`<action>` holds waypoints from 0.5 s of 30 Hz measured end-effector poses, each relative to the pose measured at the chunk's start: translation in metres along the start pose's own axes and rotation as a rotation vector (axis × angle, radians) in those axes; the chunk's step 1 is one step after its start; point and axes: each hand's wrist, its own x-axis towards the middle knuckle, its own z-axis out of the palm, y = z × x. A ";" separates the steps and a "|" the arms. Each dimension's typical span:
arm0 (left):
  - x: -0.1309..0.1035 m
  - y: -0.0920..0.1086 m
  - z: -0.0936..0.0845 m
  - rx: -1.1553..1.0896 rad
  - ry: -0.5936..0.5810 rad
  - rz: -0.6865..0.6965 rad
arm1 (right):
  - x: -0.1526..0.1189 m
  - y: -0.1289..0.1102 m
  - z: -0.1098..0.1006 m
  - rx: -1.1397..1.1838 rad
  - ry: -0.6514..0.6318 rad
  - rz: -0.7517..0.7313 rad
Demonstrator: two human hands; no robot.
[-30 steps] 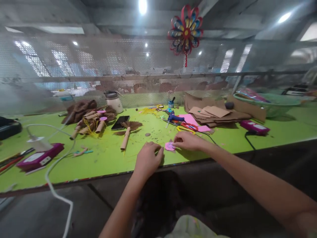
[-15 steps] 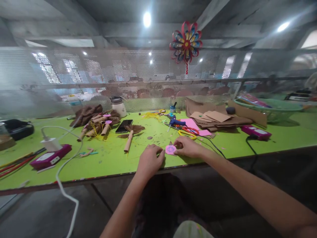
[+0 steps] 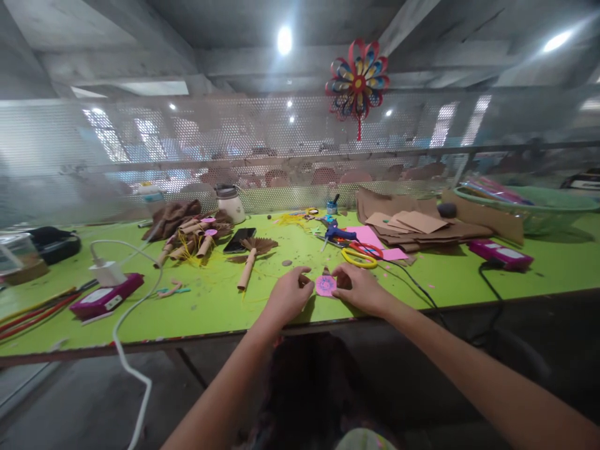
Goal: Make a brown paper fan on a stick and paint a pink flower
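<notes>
A small pink paper disc (image 3: 325, 285) with a purple drawn pattern is near the table's front edge, between my hands. My right hand (image 3: 362, 290) pinches its right edge between thumb and fingers. Just left of the disc is my left hand (image 3: 288, 295), its fingers curved and the thumb apart from them, with nothing visible in it. A small brown pointed piece (image 3: 326, 272) shows behind the disc. Beyond my right hand lie yellow-handled scissors (image 3: 359, 257), red-handled scissors (image 3: 366, 250) and a blue glue gun (image 3: 340, 232).
A brown paper tube with a fanned top (image 3: 247, 269) lies left of centre, near a black phone (image 3: 240, 240). More tubes (image 3: 187, 244) are piled behind. Brown paper sheets (image 3: 412, 225) and a green basket (image 3: 553, 203) stand right. Purple power strips (image 3: 500, 254) and a white cable (image 3: 122, 350) flank the workspace.
The view has shifted slightly. The disc now faces me more fully in my right hand's pinch. My left thumb and fingers look a little further apart.
</notes>
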 end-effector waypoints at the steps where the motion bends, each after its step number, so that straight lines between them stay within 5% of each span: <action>1: 0.003 0.001 0.002 -0.003 0.004 -0.010 | 0.000 0.001 0.001 0.007 0.009 -0.006; 8: 0.011 0.005 0.013 -0.079 0.029 -0.034 | -0.002 0.002 0.003 0.053 0.029 0.007; 15: 0.014 0.006 -0.002 -0.266 -0.026 -0.006 | 0.017 0.001 -0.015 0.364 0.045 0.076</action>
